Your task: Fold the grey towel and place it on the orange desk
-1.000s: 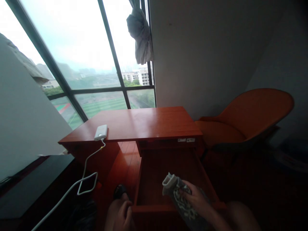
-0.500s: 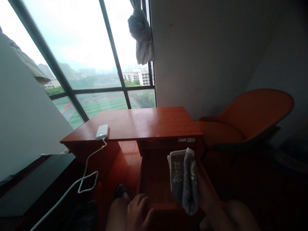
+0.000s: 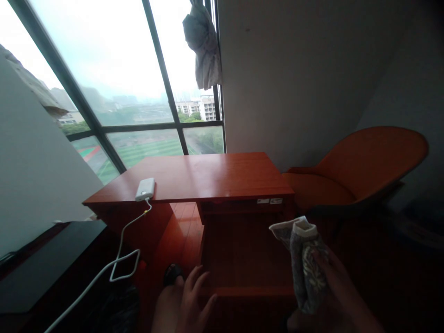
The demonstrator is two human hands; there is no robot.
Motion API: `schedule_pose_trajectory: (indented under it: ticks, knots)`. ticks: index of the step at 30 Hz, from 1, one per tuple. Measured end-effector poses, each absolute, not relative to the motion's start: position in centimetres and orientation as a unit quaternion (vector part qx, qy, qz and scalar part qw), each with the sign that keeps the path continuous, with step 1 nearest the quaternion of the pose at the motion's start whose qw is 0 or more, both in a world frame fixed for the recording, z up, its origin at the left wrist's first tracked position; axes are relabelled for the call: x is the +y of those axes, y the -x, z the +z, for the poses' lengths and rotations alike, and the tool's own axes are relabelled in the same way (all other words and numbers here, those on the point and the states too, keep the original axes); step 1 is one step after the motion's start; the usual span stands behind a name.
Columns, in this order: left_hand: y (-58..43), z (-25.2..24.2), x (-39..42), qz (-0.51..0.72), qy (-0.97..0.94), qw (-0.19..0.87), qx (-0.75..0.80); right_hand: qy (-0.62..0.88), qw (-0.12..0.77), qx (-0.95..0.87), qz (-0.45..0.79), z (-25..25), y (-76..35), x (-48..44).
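A grey patterned cloth, apparently a small folded towel [image 3: 305,268], is gripped by my right hand [image 3: 328,266] at the lower right. It hangs folded, with a pale edge at its top. Part of my right hand's fingers is hidden by the cloth and shadow. My left hand [image 3: 196,300] holds nothing; its fingers are spread near my knee, beside the front left corner of the drawer. The pulled-out drawer [image 3: 249,291] of the reddish wooden desk [image 3: 215,175] lies between my hands, its inside dark.
A white power bank [image 3: 145,188] with a white cable [image 3: 125,236] lies on the desk's left front edge; the cable runs down to the lower left. An orange chair [image 3: 378,166] stands to the right. Behind the desk, a knotted curtain [image 3: 204,51] hangs by the window.
My right hand has carried the towel to the right, away from over the drawer, and turned it. My left hand's fingers have spread a little and shifted slightly left.
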State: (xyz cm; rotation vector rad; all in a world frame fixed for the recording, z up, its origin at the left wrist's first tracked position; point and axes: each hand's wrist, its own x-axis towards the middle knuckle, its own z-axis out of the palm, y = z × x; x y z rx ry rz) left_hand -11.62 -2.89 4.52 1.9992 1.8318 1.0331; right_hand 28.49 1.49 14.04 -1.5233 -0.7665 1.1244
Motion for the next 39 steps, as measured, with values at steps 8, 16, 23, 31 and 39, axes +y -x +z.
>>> schedule_pose_trajectory:
  ticks: [8, 16, 23, 31, 39]
  knots:
    - [12.9, 4.1, -3.1, 0.408, -0.636, 0.172, 0.632, 0.610, 0.156, -0.740, 0.237, 8.9, -25.8, -1.2]
    - [14.9, 1.9, -3.0, 0.412, -0.475, 0.301, 0.717, 0.569, 0.097, -0.769, 0.274, 9.4, -17.3, -1.8]
    - [15.7, 3.0, -3.4, 0.444, -0.461, 0.388, 0.663, 0.496, 0.112, -0.812, 0.286, 8.5, -5.6, -1.4]
    - [15.2, 5.3, -3.5, 0.474, -0.441, 0.370, 0.666, 0.467, 0.135, -0.827, 0.284, 8.9, -1.5, -0.8]
    - [15.1, 2.8, -3.2, 0.474, -0.398, 0.406, 0.673, 0.499, 0.129, -0.821, 0.245, 6.9, -11.7, -0.6]
